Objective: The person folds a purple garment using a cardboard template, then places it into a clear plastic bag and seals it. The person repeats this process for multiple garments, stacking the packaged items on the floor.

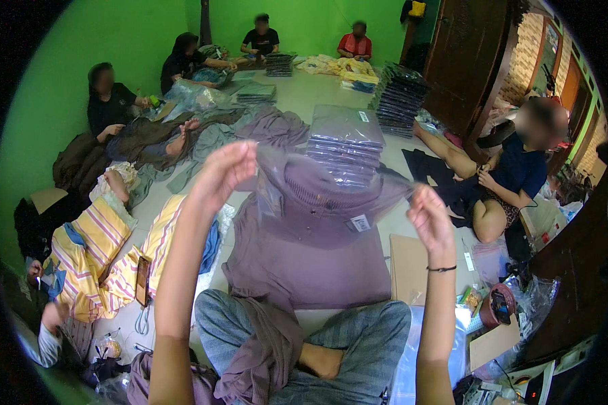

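Note:
Stretched between my two raised hands is a clear plastic bag [397, 191]. My left hand [224, 174] pinches its left corner and my right hand [430, 216] pinches its right corner, with a dark band on that wrist. Through the film show the collar and buttons of a mauve-grey shirt [324, 266] with a white tag [360, 223]. Whether the collar part is inside the bag or just behind it, I cannot tell. Just beyond stands a stack of bagged folded shirts [344, 148]. Another mauve-grey garment [267, 351] lies over my crossed legs.
Brown cardboard [408, 266] and clear plastic bags [446, 337] lie at my right. A yellow striped cloth [101, 236] with a phone [142, 280] spreads at my left. Several people sit around the room among garments. A darker stack [398, 101] rises farther back.

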`<state>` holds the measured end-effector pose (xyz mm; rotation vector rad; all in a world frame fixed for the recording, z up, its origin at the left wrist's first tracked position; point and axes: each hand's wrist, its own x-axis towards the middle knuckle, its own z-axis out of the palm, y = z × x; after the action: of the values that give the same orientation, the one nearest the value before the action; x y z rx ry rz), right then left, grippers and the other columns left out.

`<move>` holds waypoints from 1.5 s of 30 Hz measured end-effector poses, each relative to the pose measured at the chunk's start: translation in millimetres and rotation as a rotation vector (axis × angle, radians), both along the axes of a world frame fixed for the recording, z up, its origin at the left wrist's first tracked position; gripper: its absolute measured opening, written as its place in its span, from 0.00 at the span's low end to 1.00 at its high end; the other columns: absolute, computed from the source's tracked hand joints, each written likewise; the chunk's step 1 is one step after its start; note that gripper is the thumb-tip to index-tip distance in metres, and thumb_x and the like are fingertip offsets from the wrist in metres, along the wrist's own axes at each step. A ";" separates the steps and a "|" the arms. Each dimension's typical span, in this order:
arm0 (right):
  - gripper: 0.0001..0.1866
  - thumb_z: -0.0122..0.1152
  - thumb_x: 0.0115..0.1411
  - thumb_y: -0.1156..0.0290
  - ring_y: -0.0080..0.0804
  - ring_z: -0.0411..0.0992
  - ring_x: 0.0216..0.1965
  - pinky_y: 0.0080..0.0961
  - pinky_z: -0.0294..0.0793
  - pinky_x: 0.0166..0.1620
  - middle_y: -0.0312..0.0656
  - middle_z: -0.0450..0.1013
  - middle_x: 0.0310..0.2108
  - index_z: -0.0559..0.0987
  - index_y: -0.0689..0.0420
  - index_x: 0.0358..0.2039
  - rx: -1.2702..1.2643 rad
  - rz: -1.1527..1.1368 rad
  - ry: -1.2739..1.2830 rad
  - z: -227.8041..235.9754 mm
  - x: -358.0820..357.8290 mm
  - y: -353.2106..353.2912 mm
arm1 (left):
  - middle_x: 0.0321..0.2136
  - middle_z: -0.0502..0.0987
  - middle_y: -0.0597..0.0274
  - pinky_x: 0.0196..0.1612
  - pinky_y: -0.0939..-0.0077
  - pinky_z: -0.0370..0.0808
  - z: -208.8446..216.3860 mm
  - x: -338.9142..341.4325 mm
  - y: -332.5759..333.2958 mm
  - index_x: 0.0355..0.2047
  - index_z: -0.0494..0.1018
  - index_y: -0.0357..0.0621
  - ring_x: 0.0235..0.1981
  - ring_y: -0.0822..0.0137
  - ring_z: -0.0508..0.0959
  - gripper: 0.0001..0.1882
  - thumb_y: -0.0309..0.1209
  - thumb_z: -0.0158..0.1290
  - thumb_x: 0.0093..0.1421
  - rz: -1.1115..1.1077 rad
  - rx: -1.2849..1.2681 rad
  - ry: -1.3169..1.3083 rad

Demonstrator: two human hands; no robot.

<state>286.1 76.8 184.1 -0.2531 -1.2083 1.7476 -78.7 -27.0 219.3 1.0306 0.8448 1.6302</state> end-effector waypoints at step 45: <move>0.39 0.49 0.49 0.52 0.40 0.44 0.58 0.39 0.46 0.56 0.48 0.45 0.57 0.50 0.63 0.55 0.517 0.038 -2.302 -258.1 -39.1 -89.2 | 0.14 0.72 0.62 0.21 0.78 0.68 -365.2 37.0 -17.1 0.19 0.72 0.35 0.16 0.72 0.71 0.09 0.30 0.56 0.43 0.291 -0.861 0.494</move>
<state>247.0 -12.4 -74.0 -2.1949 -2.9033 0.3256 -41.8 -44.2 -145.9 0.6890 1.8864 1.0221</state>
